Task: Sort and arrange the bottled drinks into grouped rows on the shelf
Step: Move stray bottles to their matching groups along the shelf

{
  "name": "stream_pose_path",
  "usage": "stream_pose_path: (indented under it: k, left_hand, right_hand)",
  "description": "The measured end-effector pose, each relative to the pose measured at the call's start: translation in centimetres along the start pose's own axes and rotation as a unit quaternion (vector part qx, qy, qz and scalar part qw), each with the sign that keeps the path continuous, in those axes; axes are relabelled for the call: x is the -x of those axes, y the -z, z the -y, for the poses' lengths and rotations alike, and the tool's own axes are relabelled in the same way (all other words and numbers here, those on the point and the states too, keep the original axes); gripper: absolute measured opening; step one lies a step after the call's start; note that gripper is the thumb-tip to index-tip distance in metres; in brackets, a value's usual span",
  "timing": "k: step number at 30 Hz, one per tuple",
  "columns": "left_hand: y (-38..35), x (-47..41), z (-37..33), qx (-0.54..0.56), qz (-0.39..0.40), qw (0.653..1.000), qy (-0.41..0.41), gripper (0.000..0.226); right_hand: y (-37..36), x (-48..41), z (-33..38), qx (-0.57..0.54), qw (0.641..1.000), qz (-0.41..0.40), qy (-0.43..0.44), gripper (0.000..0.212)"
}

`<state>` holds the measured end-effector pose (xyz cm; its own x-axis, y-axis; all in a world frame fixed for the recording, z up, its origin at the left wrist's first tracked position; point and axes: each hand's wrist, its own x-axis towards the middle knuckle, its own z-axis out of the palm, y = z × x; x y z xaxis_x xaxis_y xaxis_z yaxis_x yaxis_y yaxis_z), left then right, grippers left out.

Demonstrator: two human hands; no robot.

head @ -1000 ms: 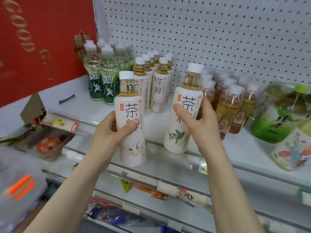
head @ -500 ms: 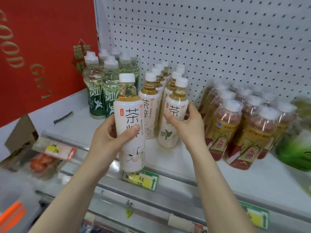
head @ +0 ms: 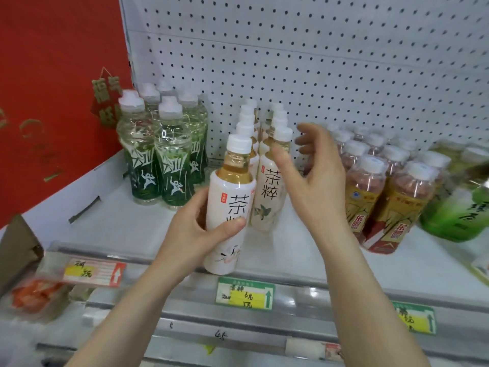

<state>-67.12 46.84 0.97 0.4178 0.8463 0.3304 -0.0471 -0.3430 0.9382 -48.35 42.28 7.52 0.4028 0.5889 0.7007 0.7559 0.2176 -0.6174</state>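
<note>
White tea bottle point(head: 230, 185) in L hand point(head: 195, 231), thumb across label; R hand point(head: 315, 181) spread.

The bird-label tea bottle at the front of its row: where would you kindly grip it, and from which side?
Grip the bird-label bottle round its straight white middle, from the front right: it stands upright, rowmates crowd behind, the left hand holds another bottle close on its left.

I see bright, even, soft-shadowed light; glare along the front of the shelf point(head: 312, 292); wide-angle bending and blur at the edges.
</note>
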Motion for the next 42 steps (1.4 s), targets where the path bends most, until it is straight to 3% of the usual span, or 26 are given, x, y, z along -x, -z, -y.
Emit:
stream_pose_path:
  k: [4, 6, 10, 19, 27, 31, 35, 42]
  left_hand:
    - [-0.3, -0.6, 0.4, 0.004, 0.035, 0.999, -0.021, 0.059]
    - [-0.3, -0.8, 0.5, 0.003, 0.049, 0.999, -0.023, 0.057]
    - [0.1, -1.7, 1.2, -0.020, 0.051, 0.998, -0.015, 0.060]
    - [0.7, -1.4, 4.3, -0.082, 0.027, 0.996, -0.010, 0.065]
    - [0.8, -1.2, 4.4, -0.090, 0.024, 0.995, -0.025, 0.068]
    - [1.0, -0.3, 3.9, -0.133, -0.026, 0.988, -0.070, 0.069]
    - [0.5, 1.6, 3.3, -0.133, -0.071, 0.978, -0.148, 0.053]
    - [-6.7, 3.9, 2.4, -0.095, 0.012, 0.982, -0.166, 0.044]
  right_hand:
    - [-0.4, -0.9, 4.4, -0.058, 0.980, 0.187, 0.020, 0.032]
    - [-0.9, -1.3, 4.9, -0.040, 0.979, 0.198, 0.034, 0.019]
    - [-1.6, -1.6, 4.7, -0.050, 0.983, 0.176, 0.018, 0.020]
    - [-3.7, -1.5, 4.1, 0.036, 0.991, 0.129, 0.027, 0.021]
    - [-3.6, -0.6, 3.9, 0.010, 0.990, 0.140, 0.001, 0.029]
    - [-1.4, 0.8, 3.0, 0.038, 0.993, 0.114, -0.004, 0.038]
    - [2.3, 4.2, 1.0, 0.086, 0.996, 0.040, -0.004, 0.032]
    - [11.0, 11.2, -3.1, 0.125, 0.987, -0.042, -0.088, 0.024]
